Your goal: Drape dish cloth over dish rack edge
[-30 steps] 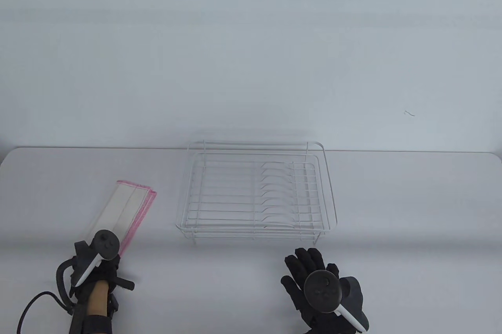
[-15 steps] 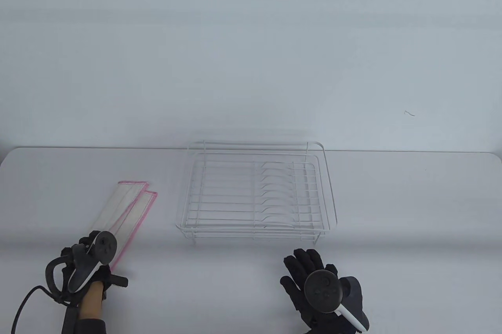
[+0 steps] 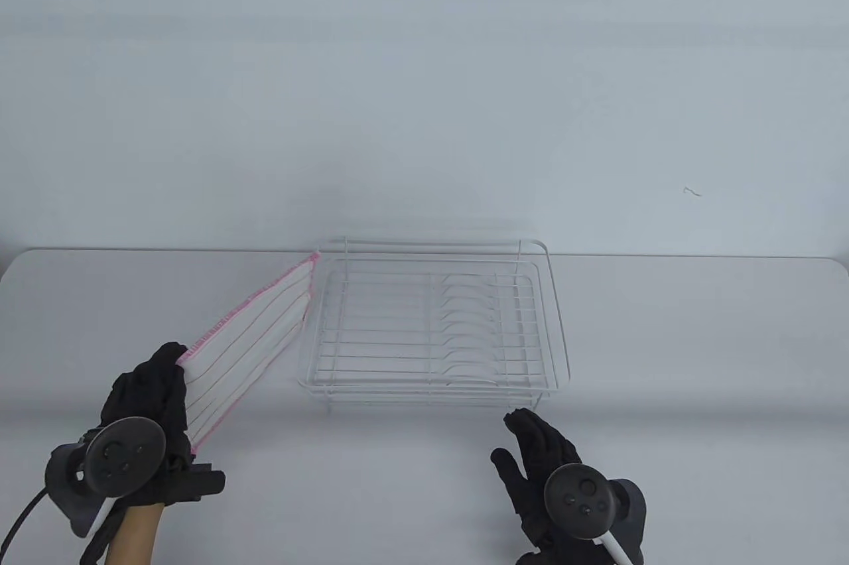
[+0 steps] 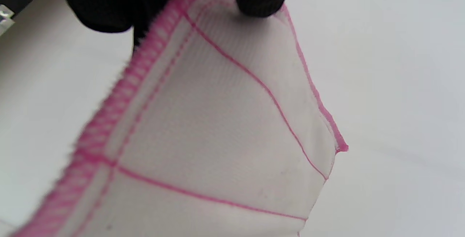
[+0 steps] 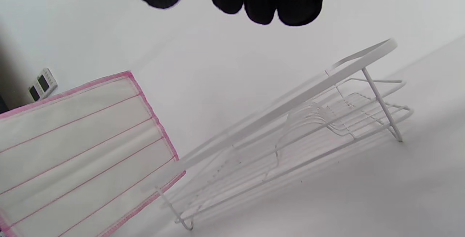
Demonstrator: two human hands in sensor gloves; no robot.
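My left hand [image 3: 156, 392] grips the near edge of a white dish cloth [image 3: 255, 336] with pink stripes and a pink hem, held up off the table. The cloth stretches away toward the left end of the white wire dish rack [image 3: 434, 319], its far corner near the rack's back left corner. In the left wrist view my fingertips [image 4: 254, 1] pinch the cloth's hem [image 4: 203, 121]. My right hand [image 3: 540, 459] is open and empty, fingers spread, just in front of the rack's right front corner. The right wrist view shows the cloth [image 5: 83, 150] beside the rack [image 5: 290, 121].
The white table [image 3: 696, 359] runs to a pale wall behind the rack. A black cable [image 3: 26, 515] trails from my left wrist at the bottom left corner.
My left hand has lifted the cloth off the table; it has unfolded and swung right toward the rack's left end. My right hand has shifted slightly right.
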